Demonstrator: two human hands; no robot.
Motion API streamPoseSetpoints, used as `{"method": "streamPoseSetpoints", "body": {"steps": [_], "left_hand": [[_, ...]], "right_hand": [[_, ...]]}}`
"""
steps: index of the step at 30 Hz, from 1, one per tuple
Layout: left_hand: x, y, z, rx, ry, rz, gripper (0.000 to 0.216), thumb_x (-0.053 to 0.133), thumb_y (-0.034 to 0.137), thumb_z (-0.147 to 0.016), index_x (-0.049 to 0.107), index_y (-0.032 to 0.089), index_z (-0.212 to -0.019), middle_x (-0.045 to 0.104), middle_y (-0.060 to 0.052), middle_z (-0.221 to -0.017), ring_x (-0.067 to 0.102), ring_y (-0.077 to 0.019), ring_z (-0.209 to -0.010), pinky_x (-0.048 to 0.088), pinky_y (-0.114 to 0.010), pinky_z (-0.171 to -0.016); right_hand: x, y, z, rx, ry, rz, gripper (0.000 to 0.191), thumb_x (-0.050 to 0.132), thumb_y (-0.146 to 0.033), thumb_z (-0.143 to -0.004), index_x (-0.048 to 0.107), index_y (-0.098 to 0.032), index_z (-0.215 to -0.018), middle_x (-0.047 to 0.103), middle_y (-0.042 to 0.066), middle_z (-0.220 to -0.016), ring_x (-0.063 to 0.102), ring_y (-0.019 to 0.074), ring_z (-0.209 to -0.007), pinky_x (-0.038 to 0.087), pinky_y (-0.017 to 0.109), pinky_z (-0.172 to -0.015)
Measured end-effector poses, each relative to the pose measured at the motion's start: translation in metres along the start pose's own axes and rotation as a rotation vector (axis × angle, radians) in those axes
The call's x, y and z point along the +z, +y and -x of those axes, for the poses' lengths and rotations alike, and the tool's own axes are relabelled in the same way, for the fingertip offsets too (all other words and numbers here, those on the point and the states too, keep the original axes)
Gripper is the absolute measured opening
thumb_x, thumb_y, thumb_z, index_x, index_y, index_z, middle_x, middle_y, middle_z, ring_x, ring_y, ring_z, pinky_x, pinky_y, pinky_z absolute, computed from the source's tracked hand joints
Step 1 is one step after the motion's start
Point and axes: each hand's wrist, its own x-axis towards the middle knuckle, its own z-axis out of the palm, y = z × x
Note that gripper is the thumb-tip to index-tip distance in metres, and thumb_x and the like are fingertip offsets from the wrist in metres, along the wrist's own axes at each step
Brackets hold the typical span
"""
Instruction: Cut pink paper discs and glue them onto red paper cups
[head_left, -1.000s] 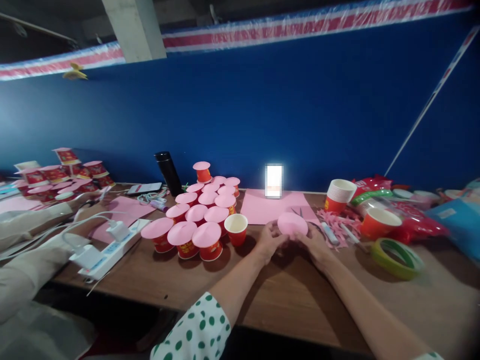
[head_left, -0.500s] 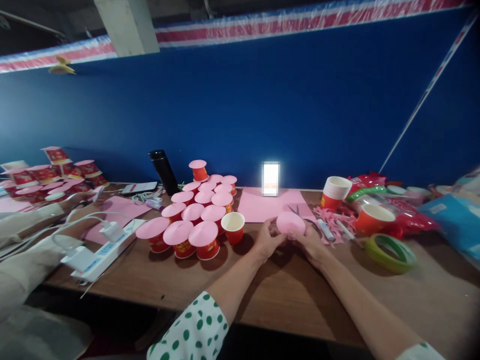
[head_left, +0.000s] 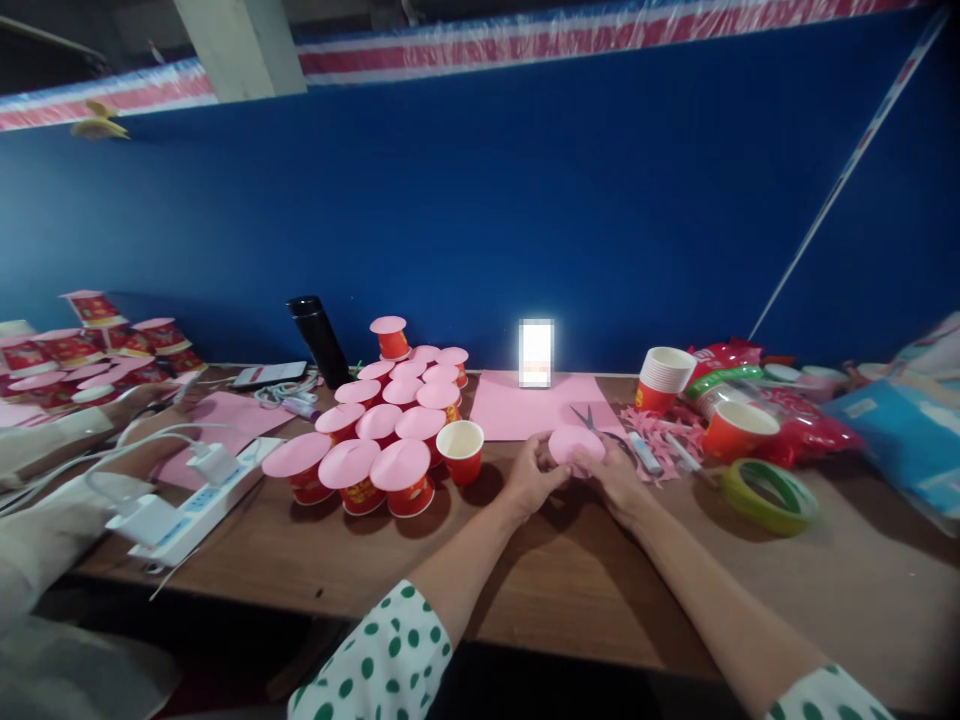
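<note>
Between my two hands is a pink paper disc (head_left: 574, 446), held up over the table. My left hand (head_left: 534, 480) grips its left edge with thumb and fingers. At its right and lower edge, my right hand (head_left: 616, 482) has its fingers closed on the disc. Just behind it lie scissors (head_left: 586, 416), their blades spread over a pink paper sheet (head_left: 499, 408). Left of my hands stands an uncovered red paper cup (head_left: 460, 455). Farther left, several red cups carry pink discs (head_left: 401, 464) on top.
A co-worker's arm (head_left: 67, 440) reaches in at the left, near a white power strip (head_left: 196, 512). A black flask (head_left: 319, 340) stands behind the cups. Stacked cups (head_left: 664, 378), paper scraps (head_left: 660, 432), a glue stick (head_left: 645, 453) and green tape (head_left: 769, 500) lie to the right.
The view has shifted slightly, so most things sit a little farther left. My right fingers now lie farther over the disc's face; both hands still hold it.
</note>
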Motion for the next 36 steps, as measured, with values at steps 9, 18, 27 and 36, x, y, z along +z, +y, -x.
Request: {"method": "streamPoseSetpoints", "body": {"steps": [9,18,27,36], "left_hand": [[-0.0013,0.0026,0.0011,-0.029,0.0,-0.013,0.079,0.078,0.021,-0.058,0.039,0.015,-0.126,0.059,0.002,-0.072,0.055,-0.0098,-0.059,0.047,-0.021,-0.055],[0.0018,0.0073,0.0016,-0.009,0.081,0.048,0.075,0.08,0.019,-0.057,0.043,0.015,-0.122,0.063,-0.011,-0.103,0.061,-0.0169,-0.08,0.051,-0.022,-0.057],[-0.0011,0.0065,0.0005,0.025,0.15,0.09,0.076,0.081,0.02,-0.059,0.045,0.017,-0.126,0.064,-0.01,-0.1,0.063,-0.0175,-0.081,0.052,-0.022,-0.058],[-0.0037,0.0062,-0.0008,0.031,0.179,0.085,0.073,0.078,0.016,-0.061,0.046,0.017,-0.127,0.064,-0.008,-0.096,0.062,-0.015,-0.079,0.051,-0.02,-0.058]], "right_hand": [[-0.0005,0.0036,-0.0041,0.028,-0.01,-0.098,0.075,0.085,-0.039,-0.051,0.053,-0.02,-0.117,0.07,0.006,-0.093,0.066,0.0237,-0.08,0.056,0.035,-0.067],[-0.0031,0.0066,-0.0039,-0.002,-0.049,-0.003,0.07,0.082,-0.035,-0.057,0.051,-0.02,-0.117,0.068,0.006,-0.1,0.065,0.0215,-0.08,0.053,0.028,-0.058],[-0.0034,0.0055,-0.0004,0.056,-0.091,-0.004,0.063,0.08,-0.028,-0.058,0.046,-0.022,-0.11,0.071,0.003,-0.086,0.065,0.0178,-0.07,0.045,0.022,-0.05],[-0.0048,0.0079,-0.0021,0.042,-0.111,0.063,0.059,0.078,-0.026,-0.061,0.047,-0.024,-0.111,0.069,0.001,-0.091,0.061,0.0141,-0.065,0.043,0.022,-0.05]]}}
